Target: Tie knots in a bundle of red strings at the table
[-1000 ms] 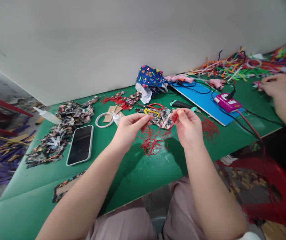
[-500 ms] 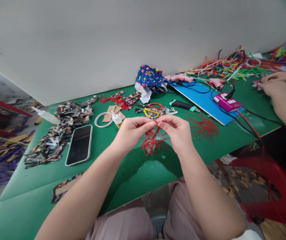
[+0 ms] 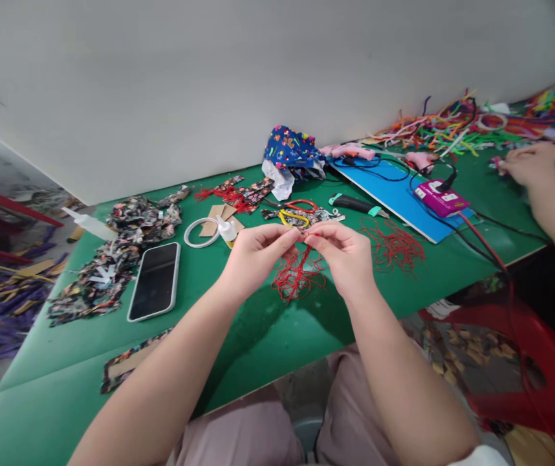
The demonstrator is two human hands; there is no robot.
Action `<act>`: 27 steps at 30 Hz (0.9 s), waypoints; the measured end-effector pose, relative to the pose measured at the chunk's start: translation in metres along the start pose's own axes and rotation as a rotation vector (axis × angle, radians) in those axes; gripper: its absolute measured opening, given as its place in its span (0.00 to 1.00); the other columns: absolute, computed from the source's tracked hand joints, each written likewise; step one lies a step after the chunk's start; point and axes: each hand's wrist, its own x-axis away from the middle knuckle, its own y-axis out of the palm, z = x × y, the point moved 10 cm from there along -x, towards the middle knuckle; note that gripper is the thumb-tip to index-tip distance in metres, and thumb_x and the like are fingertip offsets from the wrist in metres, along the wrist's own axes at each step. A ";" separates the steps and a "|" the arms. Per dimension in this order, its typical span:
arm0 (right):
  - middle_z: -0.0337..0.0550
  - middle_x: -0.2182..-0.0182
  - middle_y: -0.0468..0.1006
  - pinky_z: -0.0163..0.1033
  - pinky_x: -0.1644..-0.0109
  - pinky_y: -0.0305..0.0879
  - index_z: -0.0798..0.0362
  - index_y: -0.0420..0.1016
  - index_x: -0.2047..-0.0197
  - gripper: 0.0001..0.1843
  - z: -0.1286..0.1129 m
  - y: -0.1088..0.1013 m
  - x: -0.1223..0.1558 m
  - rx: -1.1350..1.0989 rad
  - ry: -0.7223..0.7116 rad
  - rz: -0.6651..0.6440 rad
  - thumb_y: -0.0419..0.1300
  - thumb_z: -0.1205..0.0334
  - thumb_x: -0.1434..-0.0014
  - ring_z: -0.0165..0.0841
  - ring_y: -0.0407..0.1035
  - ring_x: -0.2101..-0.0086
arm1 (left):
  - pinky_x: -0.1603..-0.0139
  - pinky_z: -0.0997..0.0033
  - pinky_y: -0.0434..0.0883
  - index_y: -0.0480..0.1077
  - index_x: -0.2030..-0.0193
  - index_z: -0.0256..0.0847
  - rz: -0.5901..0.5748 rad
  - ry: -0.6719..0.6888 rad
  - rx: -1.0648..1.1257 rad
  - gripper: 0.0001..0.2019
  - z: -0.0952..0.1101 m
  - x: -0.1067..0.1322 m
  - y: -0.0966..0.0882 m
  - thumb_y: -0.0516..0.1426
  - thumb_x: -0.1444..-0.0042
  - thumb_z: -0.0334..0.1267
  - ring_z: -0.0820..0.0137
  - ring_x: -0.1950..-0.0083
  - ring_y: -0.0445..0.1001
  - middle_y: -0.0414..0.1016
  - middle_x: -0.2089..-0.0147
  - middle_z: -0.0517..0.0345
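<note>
The right hand [image 3: 348, 259] has closed in, meeting the left hand [image 3: 253, 262] almost tip to tip; both hands' fingers pinch red cords [image 3: 297, 279], which hang at six o'clock below them in a tangle over the worktop [image 3: 277, 349]. Around the hands, a phone [image 3: 155, 281] lies toward nine, loose red threads [image 3: 398, 247] at three, a cutter knife [image 3: 355, 204] at two, blue patterned cloth [image 3: 291, 149] at twelve.

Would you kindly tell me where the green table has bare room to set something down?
Free table lies left of the near floral strip, and between the held red threads and the front edge. Farther back is crowded: cutter, blue cloth, glue guns.
</note>
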 end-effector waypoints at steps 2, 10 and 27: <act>0.35 0.70 0.79 0.36 0.61 0.68 0.47 0.79 0.71 0.02 0.001 0.000 0.000 -0.034 0.006 0.000 0.67 0.64 0.51 0.29 0.72 0.66 | 0.73 0.78 0.65 0.75 0.71 0.37 -0.014 -0.006 -0.020 0.10 0.000 0.001 0.001 0.58 0.46 0.42 0.76 0.74 0.68 0.73 0.76 0.61; 0.34 0.71 0.79 0.36 0.60 0.69 0.46 0.80 0.72 0.05 0.000 0.005 0.000 -0.159 0.012 -0.040 0.68 0.66 0.52 0.28 0.73 0.66 | 0.77 0.77 0.56 0.71 0.76 0.37 -0.231 -0.039 -0.009 0.16 -0.001 0.007 0.019 0.56 0.44 0.46 0.78 0.77 0.58 0.62 0.80 0.64; 0.34 0.72 0.78 0.37 0.57 0.69 0.44 0.80 0.73 0.04 0.007 0.027 0.008 -0.388 0.144 -0.207 0.69 0.64 0.54 0.28 0.72 0.67 | 0.76 0.76 0.56 0.72 0.78 0.37 -0.456 -0.153 0.296 0.17 -0.011 0.015 0.035 0.58 0.45 0.46 0.79 0.79 0.59 0.64 0.82 0.62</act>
